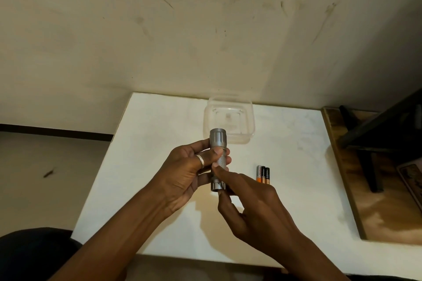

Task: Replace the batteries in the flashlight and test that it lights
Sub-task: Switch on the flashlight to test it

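Flashlight: silver metal one, held upright above the white table, head end pointing away toward the wall, tail cap nearest the camera.
Left hand: wrapped round the body from the left, thumb across the knurled middle, fingers closed behind. Solid hold.
Right hand: index finger and thumb pinching the tail end, other fingers loosely curled. Nothing else in it.
Batteries: three small ones side by side on the table, just right of the hands, untouched.
Clear container: behind the flashlight near the wall, looks empty.
Handling: I'd guess rigid and a bit weighty for its size, smooth metal so kinda slippery. Knurled band is the place to hold; twist at the ridged tail cap.
Progress: looks like cap's still on, so early days.
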